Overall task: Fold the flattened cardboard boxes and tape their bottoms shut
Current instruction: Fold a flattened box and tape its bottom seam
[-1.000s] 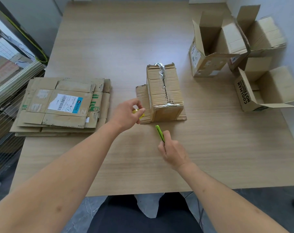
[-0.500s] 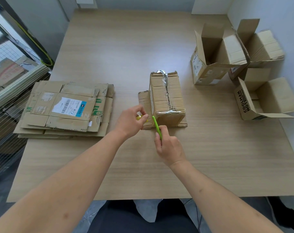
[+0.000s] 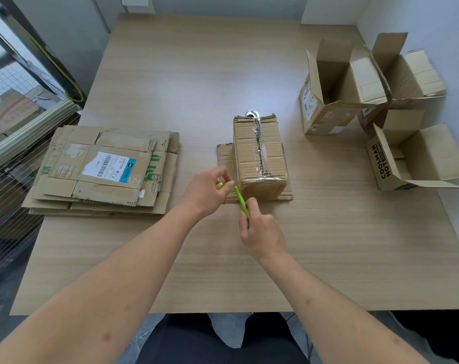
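A folded cardboard box [image 3: 258,153] stands bottom-up in the middle of the table, clear tape running along its seam and down its near face. My left hand [image 3: 210,191] pinches a small yellow tape roll [image 3: 220,185] at the box's near left corner. My right hand [image 3: 261,233] grips a green cutter [image 3: 241,199], its tip pointing up at the tape between the roll and the box. A stack of flattened boxes [image 3: 105,172] lies at the left.
Three folded open boxes [image 3: 328,111] [image 3: 412,80] [image 3: 396,164] stand at the right edge by the wall. A metal ring [image 3: 252,113] peeks out behind the taped box. Wooden table [image 3: 196,74] stretches bare behind. Railing and clutter lie off the left edge.
My right hand has brought the green cutter up and left to the tape by my left hand. My left hand has kept hold of the roll at the box's corner.
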Available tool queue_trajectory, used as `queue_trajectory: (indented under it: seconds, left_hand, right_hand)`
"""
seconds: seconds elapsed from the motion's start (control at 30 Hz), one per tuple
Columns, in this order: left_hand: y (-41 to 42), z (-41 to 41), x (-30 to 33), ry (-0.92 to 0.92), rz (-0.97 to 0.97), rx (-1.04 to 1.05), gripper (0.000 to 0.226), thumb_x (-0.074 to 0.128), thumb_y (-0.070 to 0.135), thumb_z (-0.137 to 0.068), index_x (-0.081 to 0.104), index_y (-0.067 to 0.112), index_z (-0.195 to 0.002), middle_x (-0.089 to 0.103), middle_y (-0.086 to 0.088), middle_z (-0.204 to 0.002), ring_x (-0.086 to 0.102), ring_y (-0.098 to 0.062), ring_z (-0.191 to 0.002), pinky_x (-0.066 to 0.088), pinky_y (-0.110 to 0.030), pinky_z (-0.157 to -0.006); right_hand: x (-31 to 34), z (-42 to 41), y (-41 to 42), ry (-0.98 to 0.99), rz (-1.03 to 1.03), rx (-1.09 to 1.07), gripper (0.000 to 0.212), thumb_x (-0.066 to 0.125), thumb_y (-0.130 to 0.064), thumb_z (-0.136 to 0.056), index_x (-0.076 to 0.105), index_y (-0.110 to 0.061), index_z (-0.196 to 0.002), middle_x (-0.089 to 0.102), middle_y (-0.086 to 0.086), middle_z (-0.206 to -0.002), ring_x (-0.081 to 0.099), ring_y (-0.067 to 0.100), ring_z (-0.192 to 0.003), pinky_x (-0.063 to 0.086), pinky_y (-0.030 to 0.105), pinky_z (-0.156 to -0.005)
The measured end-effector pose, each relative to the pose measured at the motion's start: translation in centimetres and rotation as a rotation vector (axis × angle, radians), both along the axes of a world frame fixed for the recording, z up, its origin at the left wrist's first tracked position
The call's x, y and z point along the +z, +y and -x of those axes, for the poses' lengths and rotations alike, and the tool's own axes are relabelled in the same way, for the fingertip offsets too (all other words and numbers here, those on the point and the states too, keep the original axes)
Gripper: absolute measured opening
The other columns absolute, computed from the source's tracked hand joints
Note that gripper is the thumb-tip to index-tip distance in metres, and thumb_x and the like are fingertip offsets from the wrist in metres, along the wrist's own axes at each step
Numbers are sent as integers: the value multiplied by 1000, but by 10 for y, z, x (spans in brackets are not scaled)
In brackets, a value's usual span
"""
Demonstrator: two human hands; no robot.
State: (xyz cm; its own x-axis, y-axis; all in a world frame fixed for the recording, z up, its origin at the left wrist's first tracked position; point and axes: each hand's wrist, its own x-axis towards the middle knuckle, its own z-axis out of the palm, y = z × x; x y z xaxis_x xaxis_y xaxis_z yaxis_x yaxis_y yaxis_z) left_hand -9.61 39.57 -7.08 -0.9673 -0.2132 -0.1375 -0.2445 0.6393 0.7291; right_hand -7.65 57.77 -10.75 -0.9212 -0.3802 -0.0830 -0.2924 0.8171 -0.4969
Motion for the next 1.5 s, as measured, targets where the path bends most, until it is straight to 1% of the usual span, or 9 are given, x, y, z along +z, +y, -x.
queue_trajectory:
  seconds: [0.17,0.33,0.47,0.77,0.93,1.03,1.17,1.3,1.5]
  left_hand:
    - [0,-2,-7,36,138,-47,14,65,40,-97,58,31,-89,65,6,-60,66,-17,-62,56,-39,-62]
    - [1,0,2,131,219,-24,12,65,37,-97,60,28,-91,50,6,-55,54,-26,-58,53,-43,-58]
    - [-4,6,7,98,117,-52,14,61,45,-95,56,32,-91,63,4,-57,65,-21,-62,57,-43,-62]
    - [-10,3,10,7,-11,-62,14,68,30,-98,60,28,-87,69,3,-58,62,-12,-56,55,-34,-64]
    - [-10,1,12,-12,-42,-47,13,70,28,-97,62,26,-86,69,3,-58,66,-18,-60,56,-35,-66]
    - [-10,3,15,-17,-41,-55,13,72,30,-96,63,26,-86,70,4,-59,67,-16,-60,58,-35,-67]
    - [-11,6,16,-32,-28,-64,16,77,34,-91,63,28,-86,70,6,-60,68,-15,-60,60,-36,-68]
    - [-11,7,18,-47,-29,-69,16,79,32,-90,63,29,-85,70,6,-60,69,-13,-60,61,-38,-70]
    - [-12,14,20,-125,40,-86,15,78,29,-85,64,28,-82,69,4,-58,68,-11,-57,61,-37,-68]
  right_hand:
    - [9,-1,0,-42,-120,10,33,43,-31,-103,38,-20,-134,67,19,-85,66,45,-80,37,40,-61]
    - [7,-4,11,-144,-193,-63,24,43,-28,-101,38,-20,-123,67,20,-89,66,45,-84,40,41,-63]
    - [-3,-8,18,-210,-241,-7,20,45,-33,-102,42,-22,-119,68,15,-95,65,41,-89,40,39,-65]
    - [-41,2,18,-331,-157,-30,29,67,-21,-94,58,-20,-122,55,10,-119,60,35,-107,49,37,-85]
    - [-30,9,13,-166,-13,-65,22,70,-19,-92,66,-14,-113,58,11,-111,60,34,-100,50,38,-85]
    - [-8,20,5,169,197,-59,8,70,-16,-90,65,-11,-94,57,7,-90,57,30,-81,50,37,-70]
    - [20,46,-7,517,245,-17,12,69,-18,-94,67,-8,-101,58,10,-91,56,31,-80,49,40,-76]
    - [28,66,-11,480,113,-44,38,78,-28,-86,68,-12,-118,58,10,-107,57,30,-95,51,42,-86]
    - [28,75,-12,438,15,-37,26,85,-29,-75,74,-15,-94,59,6,-94,58,29,-84,54,36,-68]
